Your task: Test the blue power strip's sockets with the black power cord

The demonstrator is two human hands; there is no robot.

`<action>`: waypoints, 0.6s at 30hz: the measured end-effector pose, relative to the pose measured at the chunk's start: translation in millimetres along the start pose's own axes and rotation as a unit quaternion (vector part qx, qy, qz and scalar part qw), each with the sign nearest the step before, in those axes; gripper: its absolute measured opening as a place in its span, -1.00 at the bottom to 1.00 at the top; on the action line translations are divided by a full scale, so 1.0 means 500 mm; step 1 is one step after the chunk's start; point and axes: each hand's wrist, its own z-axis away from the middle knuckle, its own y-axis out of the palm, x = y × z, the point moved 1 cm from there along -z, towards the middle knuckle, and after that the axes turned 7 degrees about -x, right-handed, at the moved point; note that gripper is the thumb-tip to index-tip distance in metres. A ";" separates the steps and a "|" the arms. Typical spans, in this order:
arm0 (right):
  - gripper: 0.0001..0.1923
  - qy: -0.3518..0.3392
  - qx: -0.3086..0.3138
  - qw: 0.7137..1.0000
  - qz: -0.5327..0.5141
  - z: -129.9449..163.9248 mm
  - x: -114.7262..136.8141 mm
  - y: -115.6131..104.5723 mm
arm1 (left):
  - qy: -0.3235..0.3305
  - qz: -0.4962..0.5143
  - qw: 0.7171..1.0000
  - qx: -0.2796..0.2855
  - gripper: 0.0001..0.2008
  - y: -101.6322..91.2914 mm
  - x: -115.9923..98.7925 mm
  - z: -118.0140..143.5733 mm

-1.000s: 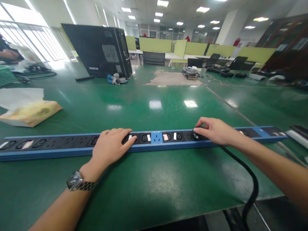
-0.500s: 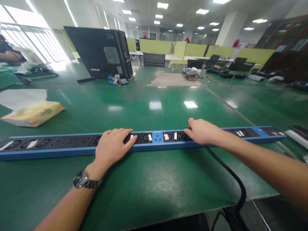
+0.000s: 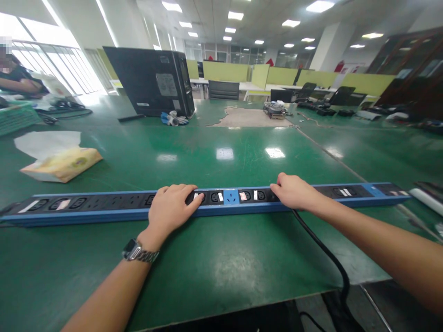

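A long blue power strip (image 3: 104, 208) with black sockets lies across the green table (image 3: 221, 263) in front of me. My left hand (image 3: 173, 207), a metal watch on its wrist, lies palm down over the strip just left of its blue middle socket and presses on it. My right hand (image 3: 294, 191) rests on the strip right of the middle, closed over a black plug that it hides. From under that hand a black cable (image 3: 325, 251) runs toward me and drops over the table's front edge.
A tissue pack (image 3: 65, 163) lies at the left. Behind it stand a black computer case (image 3: 152, 87) and a bundle of gloves (image 3: 173, 120). Another person (image 3: 17, 80) sits at the far left by a green basket (image 3: 15, 117). A white object (image 3: 425, 198) lies at the strip's right end.
My right hand has slid left along the strip with the plug and now lies flat over it. The view has shifted slightly; my left hand stays on the strip.
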 end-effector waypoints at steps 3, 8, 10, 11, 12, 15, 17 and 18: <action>-0.61 0.013 -0.018 1.000 0.016 0.012 0.001 0.008 | 0.005 0.004 1.000 -0.006 -0.48 -0.002 -0.001 0.001; -0.59 0.007 -0.048 0.997 0.063 0.041 0.019 0.025 | 0.007 0.007 1.000 -0.010 -0.49 -0.002 -0.002 0.005; -0.58 0.013 -0.052 0.997 0.062 0.042 0.024 0.032 | 0.005 0.005 1.000 -0.007 -0.50 -0.003 -0.003 0.005; -0.57 0.017 -0.057 0.996 0.060 0.041 0.026 0.036 | 0.002 0.003 1.000 -0.004 -0.50 -0.003 -0.004 0.004; -0.57 0.020 -0.063 0.996 0.060 0.040 0.027 0.038 | -0.004 0.001 1.000 0.001 -0.51 -0.004 -0.007 0.001; -0.54 0.003 -0.063 0.995 0.071 0.031 0.025 0.030 | -0.013 0.002 1.000 0.025 -0.55 -0.008 -0.024 -0.010; -0.49 -0.010 -0.041 0.995 0.093 0.024 0.019 0.011 | 0.005 0.026 0.999 0.039 -0.57 -0.009 -0.049 -0.021; -0.46 -0.011 -0.026 0.994 0.108 0.021 0.015 -0.001 | 0.025 0.045 0.998 0.042 -0.57 -0.008 -0.065 -0.026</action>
